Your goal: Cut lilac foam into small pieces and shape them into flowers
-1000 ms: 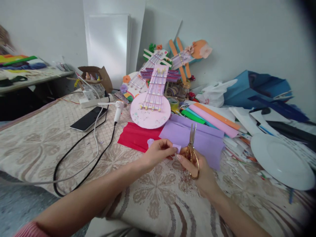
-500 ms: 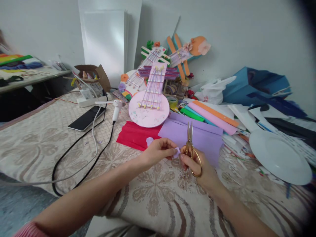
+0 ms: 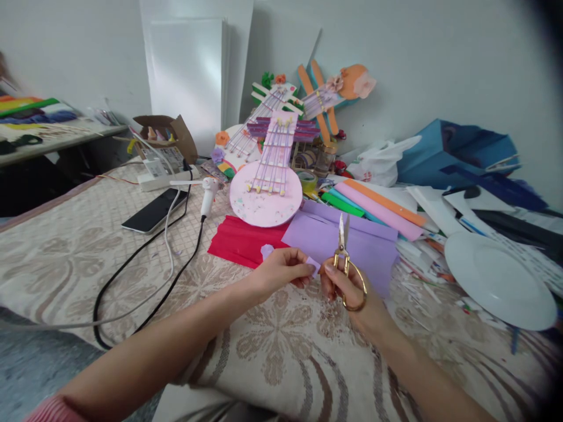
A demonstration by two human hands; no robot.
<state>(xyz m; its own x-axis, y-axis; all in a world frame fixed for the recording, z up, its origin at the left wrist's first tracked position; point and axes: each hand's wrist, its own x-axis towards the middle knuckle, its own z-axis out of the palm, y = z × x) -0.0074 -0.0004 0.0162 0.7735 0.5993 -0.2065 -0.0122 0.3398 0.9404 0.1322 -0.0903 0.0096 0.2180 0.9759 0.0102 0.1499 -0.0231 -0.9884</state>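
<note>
My left hand (image 3: 285, 268) pinches a small purple paper piece (image 3: 314, 265) between thumb and fingers. Just to its right, my right hand (image 3: 345, 284) is closed around gold-handled scissors (image 3: 342, 252), whose blades point up and away, slightly parted. Beyond my hands lies a purple paper sheet (image 3: 369, 249), with red crepe paper (image 3: 235, 240) to its left. A small purple petal-like piece (image 3: 266, 251) rests on the red paper. Behind them stands a pink round-bodied instrument model (image 3: 265, 196) with purple strings.
A white glue gun (image 3: 208, 198), its cable and a phone (image 3: 153, 211) lie at the left. Rolled coloured papers (image 3: 378, 208), scraps and a white plate (image 3: 499, 281) are at the right. Behind them stands a blue bag (image 3: 457, 155).
My right hand and the scissors have shifted slightly right, away from my left hand. The blades are a little further apart, and the small purple piece is turned differently.
</note>
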